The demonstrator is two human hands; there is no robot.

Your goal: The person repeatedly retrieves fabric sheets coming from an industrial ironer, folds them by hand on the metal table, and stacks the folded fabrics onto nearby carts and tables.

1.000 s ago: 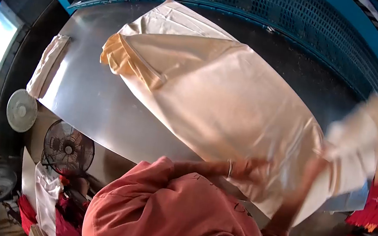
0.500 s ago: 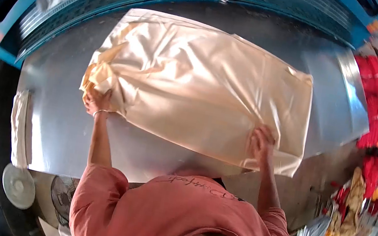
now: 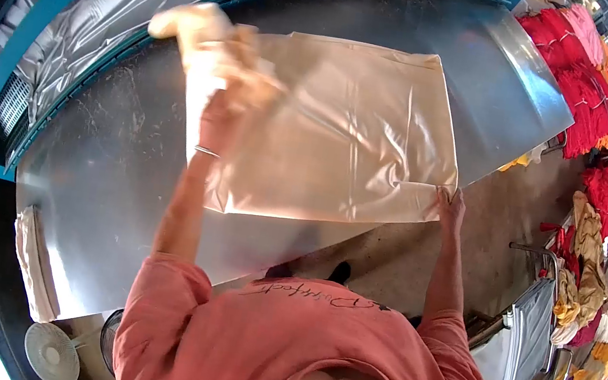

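Observation:
A shiny cream satin cloth (image 3: pixel 321 130) lies spread on the metal table, mostly smooth, with creases near its right side. My left hand (image 3: pixel 218 121), blurred by motion, is raised over the cloth's left end and grips a bunched cream-yellow cloth (image 3: pixel 205 37). Whether this bundle is joined to the satin piece I cannot tell. At the near right corner my right hand (image 3: pixel 450 204) pinches the edge of the satin cloth, and folds gather beside its fingers.
The metal table (image 3: pixel 106 145) runs beneath a blue-framed machine (image 3: pixel 71 14) with silvery fabric. A folded cream cloth (image 3: pixel 37 264) lies at the table's left edge. A white fan (image 3: pixel 51 354) stands below. Red cloths (image 3: pixel 573 69) and a metal rail (image 3: pixel 535 250) are at the right.
My left hand has swung away from me with the bunched cloth. The satin cloth's left part lies flatter. My right hand has shifted to the corner, and the whole view has turned.

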